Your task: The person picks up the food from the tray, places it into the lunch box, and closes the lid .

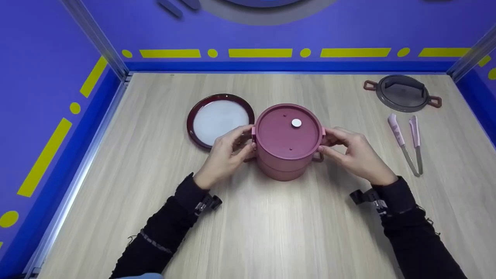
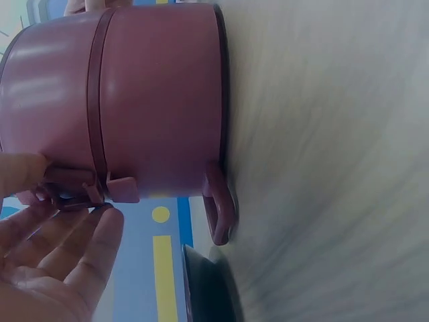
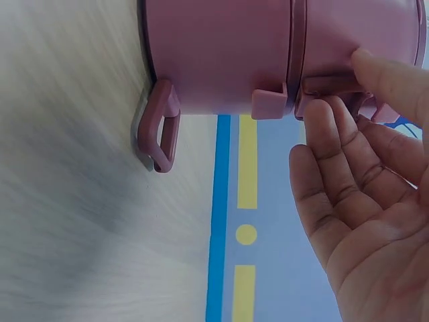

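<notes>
A two-tier dusty-pink toy steamer pot (image 1: 285, 166) stands upright on the table, its flat lid (image 1: 283, 133) with a white knob on top. At the pot's left side, my left hand (image 1: 226, 155) pinches the upper tier's handle, thumb above and fingers beneath. My right hand (image 1: 352, 155) pinches the opposite upper handle the same way. Both wrist views show the upper tier resting on the lower one; the lower tier's handles, such as this one (image 3: 161, 127), stick out near the table, untouched.
A white plate with a dark red rim (image 1: 195, 137) lies left behind the pot. At the back right is a dark see-through lid (image 1: 403, 99) with brown side handles. Tongs (image 1: 399, 135) with pink grips lie in front of it. Blue walls border the table (image 1: 271, 240).
</notes>
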Demonstrator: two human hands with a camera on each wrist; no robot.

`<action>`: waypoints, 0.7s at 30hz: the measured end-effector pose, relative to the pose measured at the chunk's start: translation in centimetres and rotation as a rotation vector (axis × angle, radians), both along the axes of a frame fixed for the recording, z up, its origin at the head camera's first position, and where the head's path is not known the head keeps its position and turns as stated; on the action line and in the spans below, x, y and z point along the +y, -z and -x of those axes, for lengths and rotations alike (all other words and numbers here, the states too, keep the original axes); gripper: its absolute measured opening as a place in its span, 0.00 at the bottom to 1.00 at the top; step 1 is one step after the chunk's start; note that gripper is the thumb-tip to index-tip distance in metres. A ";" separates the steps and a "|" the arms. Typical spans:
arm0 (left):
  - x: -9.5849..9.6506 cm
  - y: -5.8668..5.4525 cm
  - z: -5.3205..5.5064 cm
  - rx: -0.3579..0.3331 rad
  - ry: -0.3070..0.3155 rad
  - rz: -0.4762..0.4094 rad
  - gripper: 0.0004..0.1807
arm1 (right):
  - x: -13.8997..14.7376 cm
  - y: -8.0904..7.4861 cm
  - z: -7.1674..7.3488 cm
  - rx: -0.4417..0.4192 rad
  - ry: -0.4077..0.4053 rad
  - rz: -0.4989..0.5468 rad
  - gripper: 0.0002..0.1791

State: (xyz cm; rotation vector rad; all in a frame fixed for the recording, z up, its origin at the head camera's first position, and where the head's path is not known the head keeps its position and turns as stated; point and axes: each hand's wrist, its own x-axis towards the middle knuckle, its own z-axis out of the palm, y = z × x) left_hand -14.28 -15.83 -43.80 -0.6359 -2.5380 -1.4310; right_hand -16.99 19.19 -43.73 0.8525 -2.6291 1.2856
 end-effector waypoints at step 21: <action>-2.0 0.5 0.8 -0.182 -0.048 -0.003 0.16 | 2.1 0.8 1.0 -0.125 0.004 -0.093 0.18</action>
